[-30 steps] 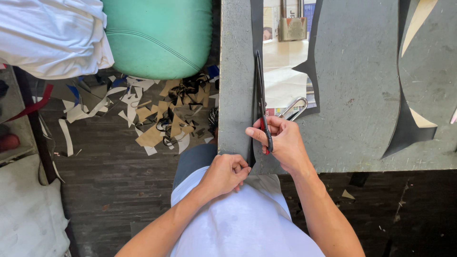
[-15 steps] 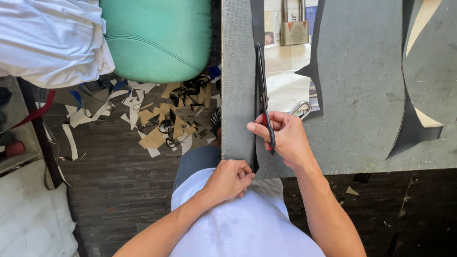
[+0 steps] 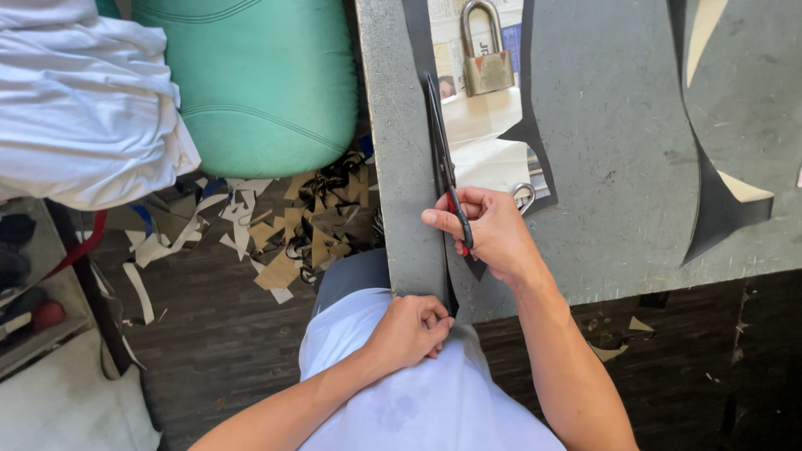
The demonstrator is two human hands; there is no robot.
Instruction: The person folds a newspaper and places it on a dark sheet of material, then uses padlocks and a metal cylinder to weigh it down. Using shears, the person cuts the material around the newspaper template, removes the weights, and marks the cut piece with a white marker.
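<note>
Nearest, left hand (image 3: 411, 331) pinches the near end of the grey sheet (image 3: 401, 167) at the counter (image 3: 618, 167) edge, grip closed on it. Just beyond, right hand (image 3: 493, 234) wrapped tight round the handles of long scissors (image 3: 440, 159), blades lying along a dark slit running away from the person. Cut looks well advanced at the near end; the far stretch looks uncut. Right of the blades: black offcuts (image 3: 535, 134), papers, a brass padlock (image 3: 486, 63). Floor left: paper scraps (image 3: 292, 225), green cushion (image 3: 259, 75), white cloth (image 3: 83, 108). Nothing blocks the blade line.
</note>
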